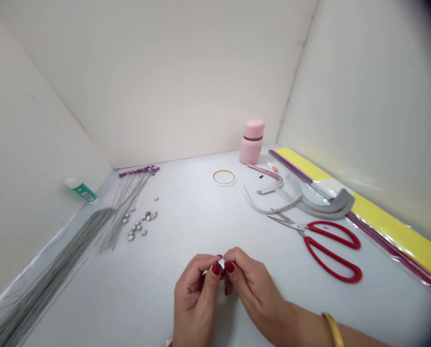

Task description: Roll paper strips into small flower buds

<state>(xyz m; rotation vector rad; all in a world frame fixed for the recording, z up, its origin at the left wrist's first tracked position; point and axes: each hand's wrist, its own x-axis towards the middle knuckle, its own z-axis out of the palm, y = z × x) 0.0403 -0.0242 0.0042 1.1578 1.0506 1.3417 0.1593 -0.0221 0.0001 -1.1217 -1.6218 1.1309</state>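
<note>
My left hand (195,294) and my right hand (253,289) meet low in the middle of the white table (186,226). Both are closed in a pinch, thumbs side by side, on a tiny pale, shiny piece (222,262) that I cannot make out. Nails are painted red. A gold bangle (333,327) sits on my right wrist. A scatter of several small silver beads (139,224) lies to the upper left of the hands. A bundle of thin grey wires (56,270) runs along the left edge, some tipped with purple beads (139,170).
Red-handled scissors (327,246) lie to the right. Behind them are curved grey strips (309,202), a pink strip (266,171), and coloured sheets (392,231) in plastic. A pink bottle (252,141) and a tape ring (224,177) stand at the back. A glue tube (81,189) lies left.
</note>
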